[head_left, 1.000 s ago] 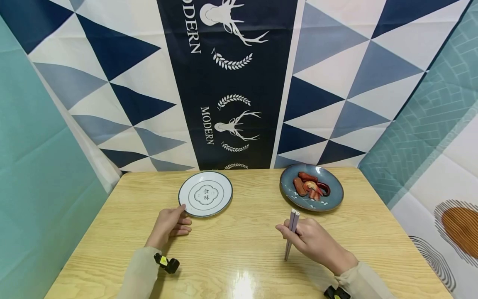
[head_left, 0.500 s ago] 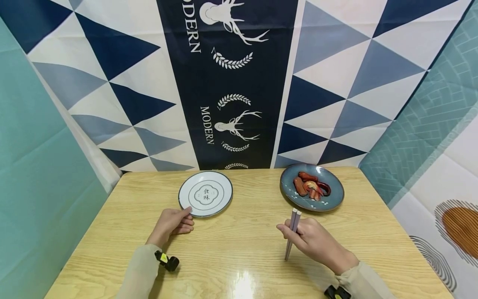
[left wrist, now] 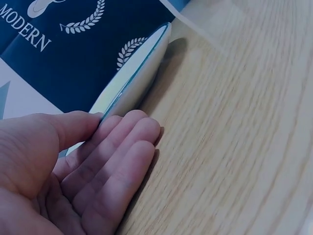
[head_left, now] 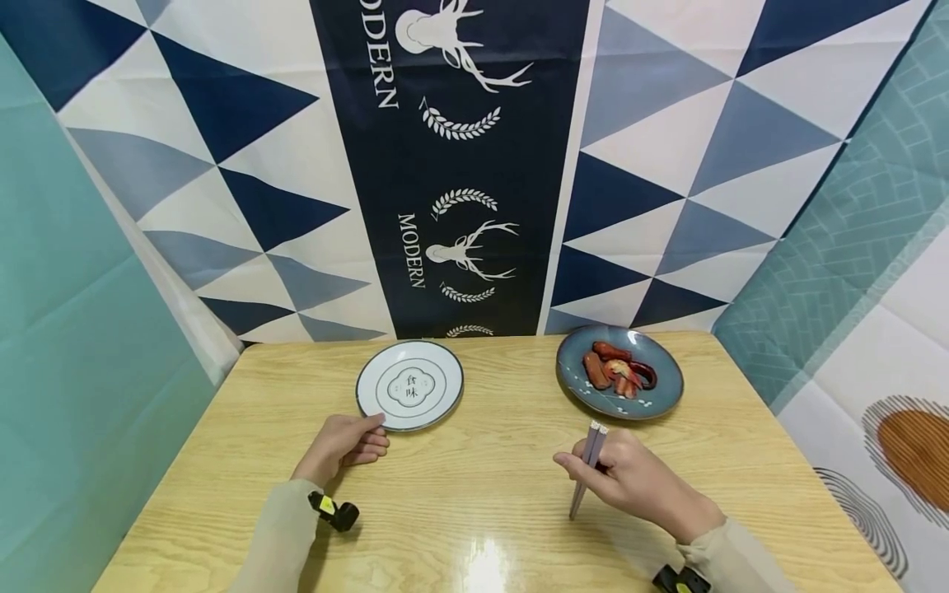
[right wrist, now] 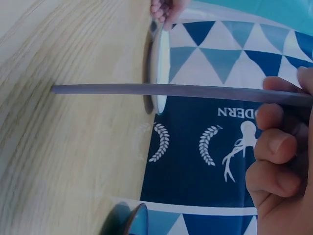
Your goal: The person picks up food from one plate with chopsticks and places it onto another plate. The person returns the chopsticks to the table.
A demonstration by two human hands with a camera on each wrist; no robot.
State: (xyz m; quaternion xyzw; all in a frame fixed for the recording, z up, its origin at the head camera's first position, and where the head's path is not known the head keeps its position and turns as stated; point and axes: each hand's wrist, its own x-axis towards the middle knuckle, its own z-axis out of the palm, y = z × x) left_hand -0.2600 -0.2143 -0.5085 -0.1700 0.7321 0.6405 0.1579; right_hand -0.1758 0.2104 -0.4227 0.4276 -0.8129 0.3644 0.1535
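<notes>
A white plate (head_left: 430, 403) with a dark blue rim and two printed characters lies at the back left of the table. My left hand (head_left: 343, 445) pinches its near rim, thumb on top and fingers beneath, which the left wrist view shows close up around the plate (left wrist: 129, 81). My right hand (head_left: 636, 478) holds a pair of grey-purple chopsticks (head_left: 591, 451), their tips pointing down towards the table. Ahead of that hand stands a blue-grey plate (head_left: 574, 362) bearing brown sausage-like pieces (head_left: 596, 371) and a shrimp-like orange piece (head_left: 617, 368).
The light wooden table (head_left: 474, 494) reaches back to a patterned cloth backdrop (head_left: 460, 165). A teal cloth (head_left: 89, 329) hangs along the left side, and patterned cloth (head_left: 882, 412) covers the right. Each wrist wears a small black camera (head_left: 343, 515).
My left thumb has moved right along the plate's rim. My right hand, with the chopsticks, has shifted slightly right. Both plates look essentially unmoved.
</notes>
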